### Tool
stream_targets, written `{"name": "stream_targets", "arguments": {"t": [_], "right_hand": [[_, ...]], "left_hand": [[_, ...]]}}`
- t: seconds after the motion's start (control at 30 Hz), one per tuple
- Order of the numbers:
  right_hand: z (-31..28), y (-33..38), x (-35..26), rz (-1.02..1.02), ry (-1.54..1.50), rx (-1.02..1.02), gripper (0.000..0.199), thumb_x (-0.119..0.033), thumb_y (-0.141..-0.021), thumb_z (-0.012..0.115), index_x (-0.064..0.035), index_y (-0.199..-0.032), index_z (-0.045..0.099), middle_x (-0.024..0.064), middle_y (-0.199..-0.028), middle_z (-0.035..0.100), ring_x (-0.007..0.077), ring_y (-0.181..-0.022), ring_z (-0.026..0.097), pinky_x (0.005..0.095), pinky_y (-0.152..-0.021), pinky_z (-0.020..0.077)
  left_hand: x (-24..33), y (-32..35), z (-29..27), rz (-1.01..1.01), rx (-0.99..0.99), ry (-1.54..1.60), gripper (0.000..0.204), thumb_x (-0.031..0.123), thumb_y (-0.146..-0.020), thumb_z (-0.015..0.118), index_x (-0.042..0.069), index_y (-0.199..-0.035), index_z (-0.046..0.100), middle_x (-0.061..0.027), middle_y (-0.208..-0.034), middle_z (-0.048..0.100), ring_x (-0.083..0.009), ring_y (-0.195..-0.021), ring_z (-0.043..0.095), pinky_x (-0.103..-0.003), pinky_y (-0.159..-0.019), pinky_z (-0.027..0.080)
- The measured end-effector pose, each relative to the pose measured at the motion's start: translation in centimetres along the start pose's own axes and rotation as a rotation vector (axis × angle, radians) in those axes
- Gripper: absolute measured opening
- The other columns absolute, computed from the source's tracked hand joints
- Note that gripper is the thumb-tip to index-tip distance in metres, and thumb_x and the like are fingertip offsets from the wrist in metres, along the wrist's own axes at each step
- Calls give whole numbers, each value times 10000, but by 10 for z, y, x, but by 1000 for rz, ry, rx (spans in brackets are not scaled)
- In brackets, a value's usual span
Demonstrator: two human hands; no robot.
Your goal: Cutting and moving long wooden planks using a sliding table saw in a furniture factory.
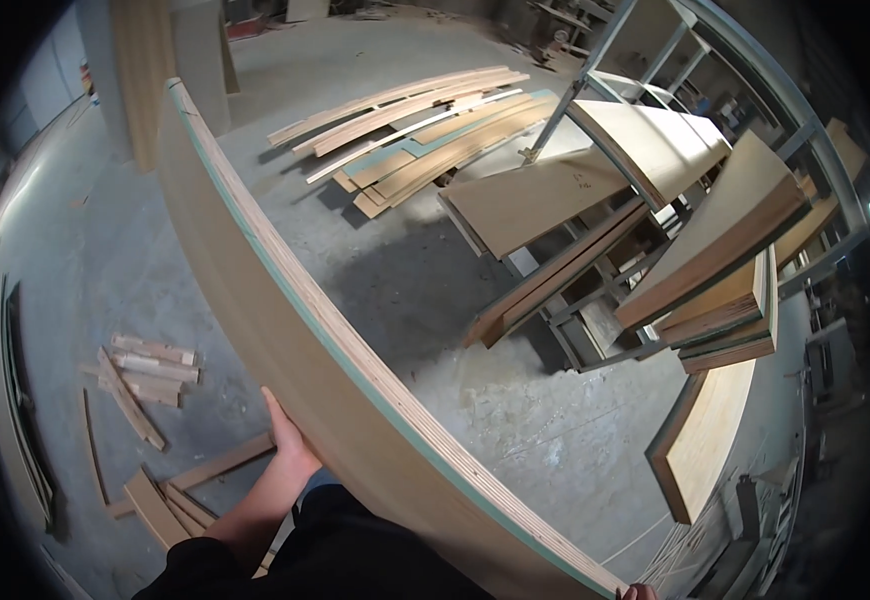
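Your left hand (pixel 297 447) has its palm against the lower edge of the long board (pixel 355 430), one digit stretched up along it; the remaining fingers are hidden, so you cannot tell how tightly that grip closes. Your right hand (pixel 638 592) shows only its fingertips, at the board's near end by the lower rim, so that grip cannot be told either. The board slants across you above the floor (pixel 375 265), its layered edge upward. Small dark handwriting marks a brown panel (pixel 535 205) beside the metal rack (pixel 823 165).
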State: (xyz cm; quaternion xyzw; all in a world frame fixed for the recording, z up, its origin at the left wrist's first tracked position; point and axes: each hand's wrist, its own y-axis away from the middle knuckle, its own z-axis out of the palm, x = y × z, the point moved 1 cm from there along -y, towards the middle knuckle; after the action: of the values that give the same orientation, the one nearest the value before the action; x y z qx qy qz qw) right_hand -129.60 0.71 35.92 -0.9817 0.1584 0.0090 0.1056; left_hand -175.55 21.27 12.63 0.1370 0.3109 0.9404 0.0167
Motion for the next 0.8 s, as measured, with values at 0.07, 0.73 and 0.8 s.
{"name": "stream_targets", "arguments": {"t": [0.07,0.73,0.8], "right_hand": [[10,-12,-90,69,7,34,244,-284,-883,510,-126,-771,657,131,-645,577,332,-534,529,403,-502,421],[6,98,-498,509,316,-136,279,-314,-856,547,-106,-693,636,140,-584,568,328,-492,550,418,-475,432],[4,125,-533,605,316,-125,304,-324,-853,551,-88,-682,638,147,-570,560,330,-486,542,415,-476,422]], "left_hand": [[73,-57,15,-44,-91,-36,868,783,-813,220,159,-1410,306,-77,-1404,378,-296,-1263,377,-473,-1021,335],[337,-262,70,-629,-186,-358,929,809,-783,241,134,-1419,301,-117,-1434,345,-331,-1297,344,-555,-1030,299],[356,-261,73,-659,-205,-394,931,809,-782,246,130,-1417,303,-122,-1434,344,-336,-1297,341,-564,-1028,296]]}}
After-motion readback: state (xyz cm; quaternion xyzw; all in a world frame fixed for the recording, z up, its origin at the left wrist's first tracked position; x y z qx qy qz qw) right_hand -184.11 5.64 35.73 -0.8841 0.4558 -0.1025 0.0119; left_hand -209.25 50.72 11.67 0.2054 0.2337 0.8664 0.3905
